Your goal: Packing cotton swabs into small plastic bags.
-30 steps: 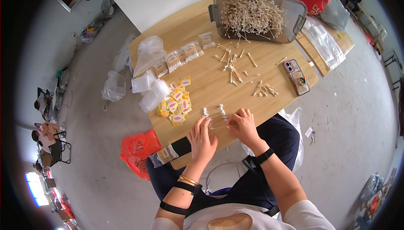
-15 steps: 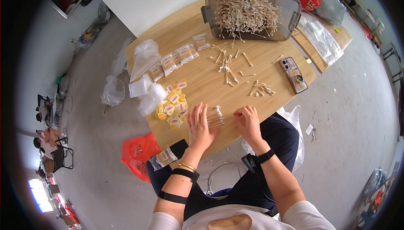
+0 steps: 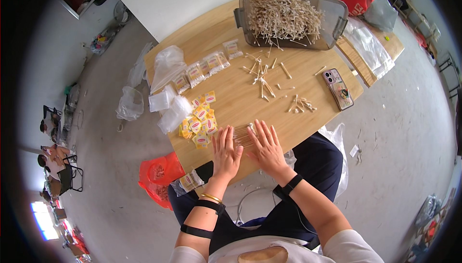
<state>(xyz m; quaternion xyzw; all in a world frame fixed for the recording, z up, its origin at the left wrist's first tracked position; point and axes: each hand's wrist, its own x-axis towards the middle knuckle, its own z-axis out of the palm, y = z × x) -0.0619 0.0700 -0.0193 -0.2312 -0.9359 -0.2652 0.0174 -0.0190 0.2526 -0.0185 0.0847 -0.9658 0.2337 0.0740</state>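
Observation:
A flat row of cotton swabs (image 3: 244, 136) lies side by side on the table between my hands. My left hand (image 3: 225, 154) is at the row's left end, palm down with its fingers stretched out. At the other end my right hand (image 3: 267, 150) lies flat, fingers spread, its fingertips covering part of the swab tips. Just left of my left hand is a pile of yellow and white printed cards (image 3: 201, 123). Loose swabs (image 3: 262, 81) lie scattered farther back, with a smaller cluster of swabs (image 3: 302, 104) nearer on the right.
A grey translucent bin (image 3: 332, 24) full of swabs lies tipped on its side at the back. Filled swab packets (image 3: 196, 73) and clear plastic bags (image 3: 168, 63) are at the left. A phone (image 3: 338, 88) rests near the right edge. A red bag (image 3: 156, 176) hangs by the near left corner.
My right hand has moved left onto the right end of the swab row, its pinched fingers now stretched out flat. The left hand has shifted only slightly.

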